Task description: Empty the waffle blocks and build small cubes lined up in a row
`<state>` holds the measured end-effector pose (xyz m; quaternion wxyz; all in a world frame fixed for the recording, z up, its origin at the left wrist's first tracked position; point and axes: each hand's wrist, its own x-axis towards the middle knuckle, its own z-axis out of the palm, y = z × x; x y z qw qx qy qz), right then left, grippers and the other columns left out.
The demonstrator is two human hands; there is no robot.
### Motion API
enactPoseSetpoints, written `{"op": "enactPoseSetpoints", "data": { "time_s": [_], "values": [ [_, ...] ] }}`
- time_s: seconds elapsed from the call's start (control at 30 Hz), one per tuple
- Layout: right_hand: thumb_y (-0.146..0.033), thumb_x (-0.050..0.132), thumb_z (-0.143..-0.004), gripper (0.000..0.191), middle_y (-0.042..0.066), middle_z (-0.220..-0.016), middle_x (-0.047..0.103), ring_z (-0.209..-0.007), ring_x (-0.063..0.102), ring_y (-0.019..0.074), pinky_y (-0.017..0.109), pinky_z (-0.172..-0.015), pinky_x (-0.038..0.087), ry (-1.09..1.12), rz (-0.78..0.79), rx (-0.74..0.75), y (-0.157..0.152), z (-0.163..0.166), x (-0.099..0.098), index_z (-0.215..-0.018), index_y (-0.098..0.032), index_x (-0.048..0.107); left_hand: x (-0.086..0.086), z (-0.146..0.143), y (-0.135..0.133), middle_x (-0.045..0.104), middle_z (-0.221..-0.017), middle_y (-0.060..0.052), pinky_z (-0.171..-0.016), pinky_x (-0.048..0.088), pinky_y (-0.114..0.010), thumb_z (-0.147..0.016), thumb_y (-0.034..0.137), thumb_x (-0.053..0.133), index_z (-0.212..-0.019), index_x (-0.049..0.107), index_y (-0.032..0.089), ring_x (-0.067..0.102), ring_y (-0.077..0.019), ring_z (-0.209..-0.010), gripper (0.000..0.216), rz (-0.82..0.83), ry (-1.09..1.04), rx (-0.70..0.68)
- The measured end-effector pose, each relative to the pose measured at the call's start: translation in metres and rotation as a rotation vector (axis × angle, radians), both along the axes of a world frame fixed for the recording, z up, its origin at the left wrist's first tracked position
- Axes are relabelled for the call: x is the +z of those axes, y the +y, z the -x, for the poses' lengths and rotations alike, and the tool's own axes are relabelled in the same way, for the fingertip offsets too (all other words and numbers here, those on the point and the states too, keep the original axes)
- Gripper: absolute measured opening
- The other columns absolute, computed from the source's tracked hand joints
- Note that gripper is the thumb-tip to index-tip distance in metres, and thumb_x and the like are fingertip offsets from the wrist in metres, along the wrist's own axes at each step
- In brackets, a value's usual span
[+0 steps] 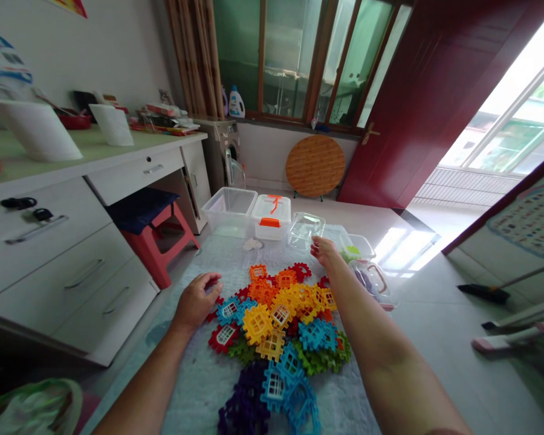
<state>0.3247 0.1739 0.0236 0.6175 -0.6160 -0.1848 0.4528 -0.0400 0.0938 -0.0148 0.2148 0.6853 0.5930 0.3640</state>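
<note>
A heap of plastic interlocking tiles (276, 326) in orange, yellow, red, blue, green and purple lies on a pale mat (199, 380) on the floor. My left hand (197, 299) rests at the heap's left edge, fingers curled beside a red and a blue tile; I cannot see anything held in it. My right hand (325, 251) reaches past the far side of the heap, fingers bent downward, right at the near rim of a small clear plastic container (306, 228).
Beyond the heap stand a large clear bin (230, 208), a lidded box with an orange latch (271, 216) and more small containers (362, 257). A white drawer desk (72, 241) and a red stool (156, 241) line the left. A broom (485, 293) lies at right.
</note>
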Motion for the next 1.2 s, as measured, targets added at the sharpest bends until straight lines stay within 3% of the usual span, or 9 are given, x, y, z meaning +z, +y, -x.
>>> {"op": "enactPoseSetpoints", "data": {
  "time_s": [0.37,0.7,0.87,1.03,1.1,1.2],
  "values": [
    [-0.016,0.074,-0.062,0.037,-0.011,-0.054,0.048,-0.043,0.043,0.0041,0.016,-0.042,0.042,-0.138,-0.054,-0.046,0.024,0.003,0.004,-0.094,-0.019,0.055,-0.004,0.000,0.004,0.069,-0.095,-0.006,-0.087,0.052,-0.035,-0.077,0.042,0.053,-0.095,0.064,0.020,0.067,-0.0232,-0.089,0.031,-0.018,0.025,-0.009],
    [-0.027,0.071,-0.069,0.025,-0.008,-0.061,0.048,-0.053,0.049,0.0062,0.018,-0.052,0.049,-0.091,-0.098,-0.081,0.033,0.004,0.004,-0.080,-0.020,0.050,-0.004,0.001,0.005,0.069,-0.094,-0.006,-0.086,0.052,-0.034,-0.077,0.041,0.052,-0.095,0.065,0.019,0.067,-0.0229,-0.087,0.031,-0.032,0.035,-0.007],
    [-0.029,0.065,-0.072,0.021,-0.003,-0.075,0.052,-0.068,0.058,0.0103,0.020,-0.060,0.053,-0.111,-0.114,-0.079,0.002,0.014,0.012,-0.082,-0.022,0.048,-0.001,0.000,0.004,0.069,-0.095,-0.007,-0.087,0.051,-0.035,-0.076,0.042,0.051,-0.095,0.065,0.020,0.066,-0.0233,-0.088,0.032,-0.020,0.059,0.005],
    [-0.023,0.067,-0.066,0.032,0.002,-0.100,0.060,-0.084,0.060,0.0148,0.026,-0.069,0.054,-0.264,-0.193,-0.003,-0.061,0.014,0.033,-0.096,-0.023,0.059,-0.001,0.000,0.005,0.069,-0.096,-0.007,-0.086,0.052,-0.034,-0.074,0.044,0.051,-0.095,0.065,0.020,0.066,-0.0231,-0.088,0.035,-0.015,0.067,0.007],
    [-0.026,0.063,-0.071,0.031,0.004,-0.106,0.063,-0.088,0.061,0.0172,0.031,-0.077,0.053,-0.581,-0.231,0.087,-0.086,0.002,0.044,-0.101,-0.022,0.062,-0.003,0.001,0.005,0.069,-0.097,-0.007,-0.085,0.052,-0.033,-0.074,0.044,0.051,-0.096,0.065,0.019,0.066,-0.0230,-0.088,0.036,-0.014,0.070,-0.005],
    [-0.025,0.055,-0.077,0.026,0.008,-0.107,0.065,-0.098,0.060,0.0207,0.035,-0.092,0.046,-1.067,-0.145,0.057,-0.110,-0.029,0.062,-0.101,-0.019,0.065,-0.003,0.001,0.005,0.069,-0.097,-0.008,-0.084,0.052,-0.033,-0.074,0.044,0.051,-0.095,0.065,0.018,0.067,-0.0233,-0.087,0.036,-0.020,0.077,-0.009]
  ]
}}
